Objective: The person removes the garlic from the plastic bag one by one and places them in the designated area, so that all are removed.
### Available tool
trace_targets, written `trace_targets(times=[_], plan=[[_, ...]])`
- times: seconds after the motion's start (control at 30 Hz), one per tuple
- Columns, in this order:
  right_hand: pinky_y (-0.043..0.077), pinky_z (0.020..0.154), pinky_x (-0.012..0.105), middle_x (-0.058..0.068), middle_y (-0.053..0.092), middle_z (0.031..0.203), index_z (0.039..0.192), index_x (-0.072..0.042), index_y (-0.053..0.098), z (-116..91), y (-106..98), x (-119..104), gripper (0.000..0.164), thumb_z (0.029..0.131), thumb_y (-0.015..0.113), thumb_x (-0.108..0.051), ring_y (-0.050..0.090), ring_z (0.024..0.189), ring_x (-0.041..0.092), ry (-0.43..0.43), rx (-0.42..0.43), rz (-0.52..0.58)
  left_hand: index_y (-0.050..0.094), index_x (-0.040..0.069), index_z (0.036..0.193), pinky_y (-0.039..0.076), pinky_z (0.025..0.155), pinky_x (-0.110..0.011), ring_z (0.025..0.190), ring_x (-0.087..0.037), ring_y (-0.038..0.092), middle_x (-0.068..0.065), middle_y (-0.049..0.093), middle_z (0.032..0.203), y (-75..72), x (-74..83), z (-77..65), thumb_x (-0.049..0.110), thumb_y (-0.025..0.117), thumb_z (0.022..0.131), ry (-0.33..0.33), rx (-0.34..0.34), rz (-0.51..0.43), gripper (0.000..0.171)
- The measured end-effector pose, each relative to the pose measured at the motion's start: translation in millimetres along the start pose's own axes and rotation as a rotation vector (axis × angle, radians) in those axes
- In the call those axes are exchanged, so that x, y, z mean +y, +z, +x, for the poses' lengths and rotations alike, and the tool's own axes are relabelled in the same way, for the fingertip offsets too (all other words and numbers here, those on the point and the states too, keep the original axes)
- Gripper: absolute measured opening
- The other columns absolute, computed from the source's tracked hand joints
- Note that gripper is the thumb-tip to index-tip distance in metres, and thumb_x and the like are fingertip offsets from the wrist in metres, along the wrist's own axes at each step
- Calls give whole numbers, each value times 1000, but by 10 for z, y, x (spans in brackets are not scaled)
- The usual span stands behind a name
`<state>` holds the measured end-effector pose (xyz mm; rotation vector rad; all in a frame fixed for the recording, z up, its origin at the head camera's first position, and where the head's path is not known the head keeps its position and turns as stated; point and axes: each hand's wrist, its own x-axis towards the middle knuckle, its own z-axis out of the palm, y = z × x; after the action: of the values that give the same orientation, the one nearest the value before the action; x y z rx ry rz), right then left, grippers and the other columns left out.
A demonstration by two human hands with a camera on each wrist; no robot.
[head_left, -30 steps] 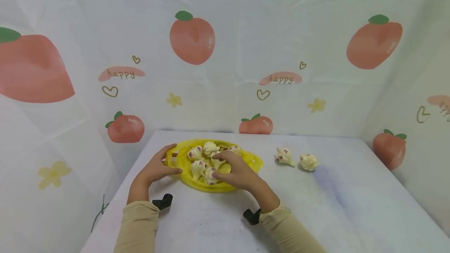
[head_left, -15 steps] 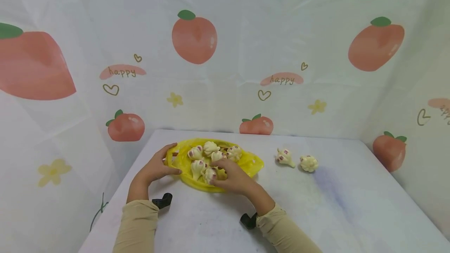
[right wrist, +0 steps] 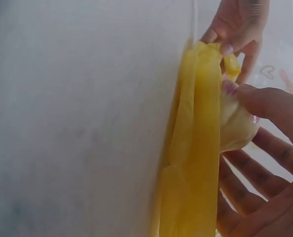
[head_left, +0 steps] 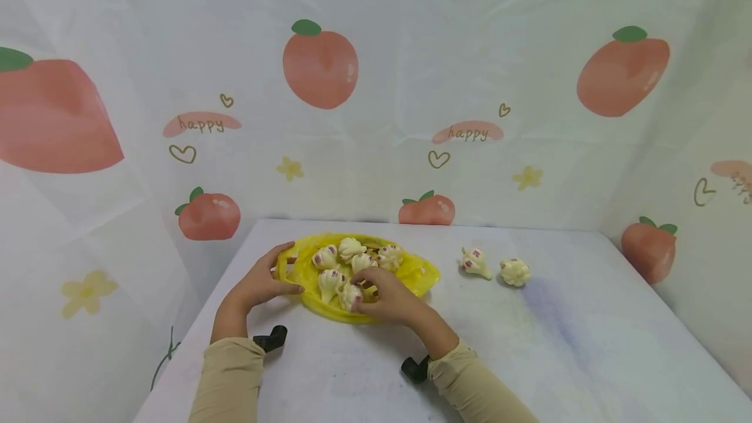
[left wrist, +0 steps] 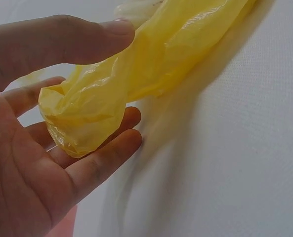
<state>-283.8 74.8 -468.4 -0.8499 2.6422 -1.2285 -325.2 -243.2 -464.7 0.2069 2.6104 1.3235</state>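
In the head view a yellow plastic bag (head_left: pixel 335 314) lies spread wide, with several pale garlic bulbs (head_left: pixel 331 281) inside it. My left hand (head_left: pixel 256 286) is curved around the bag's left end. The left wrist view shows the thumb over the yellow plastic (left wrist: pixel 87 118) and the fingers behind it. My right hand (head_left: pixel 390 296) reaches over the front right rim, thumb and fingers around a garlic bulb (head_left: pixel 350 297) at the front. From the right wrist, the thumb lies against that bulb (right wrist: pixel 235 126) beside its purple mark, above the yellow rim.
Two more garlic bulbs, one with a stem (head_left: pixel 476 262) and a rounder one (head_left: pixel 515 272), lie on the white table (head_left: pixel 352 377) to the right of the bag. A printed cloth (head_left: pixel 376 116) stands behind and at the sides. Black wrist-camera mounts (head_left: pixel 416 369) jut from both wrists.
My right hand has closed its thumb and fingers on the front bulb, uncovering the bulbs at the back right of the bag. The left hand has stayed at the bag's left end.
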Motion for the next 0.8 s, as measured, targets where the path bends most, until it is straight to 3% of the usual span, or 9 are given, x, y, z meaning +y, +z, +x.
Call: trace_targets(times=[0.23, 0.37, 0.6, 0.8], plan=[[58, 107, 45, 0, 66, 130, 130, -16, 67, -13, -104, -112, 38, 95, 81, -24, 63, 124, 23, -15, 41, 76, 26, 26, 169, 43, 119, -64, 148, -48, 42, -21, 46, 163, -40, -38, -18, 27, 92, 82, 8, 10, 1, 108], [59, 104, 45, 3, 67, 133, 132, -14, 67, -44, -242, -141, 41, 94, 82, -20, 66, 123, 24, -66, 97, 101, 26, 25, 169, 44, 119, -63, 148, -48, 44, -22, 47, 162, -57, -49, -17, 27, 91, 83, 13, 18, -2, 108], [58, 105, 57, 6, 68, 136, 134, -14, 66, -258, -666, -57, 44, 93, 83, -21, 67, 125, 33, -106, 227, 116, 28, 26, 168, 47, 117, -61, 143, -48, 49, -21, 45, 163, 1, -28, 2, 27, 92, 83, 11, 19, -19, 106], [57, 106, 54, 9, 66, 139, 136, -13, 65, -514, -1063, 169, 45, 95, 81, -19, 65, 129, 35, -83, 320, 73, 28, 25, 168, 44, 119, -63, 146, -48, 44, -21, 45, 163, -7, -11, -26, 27, 92, 82, 16, 19, -13, 107]])
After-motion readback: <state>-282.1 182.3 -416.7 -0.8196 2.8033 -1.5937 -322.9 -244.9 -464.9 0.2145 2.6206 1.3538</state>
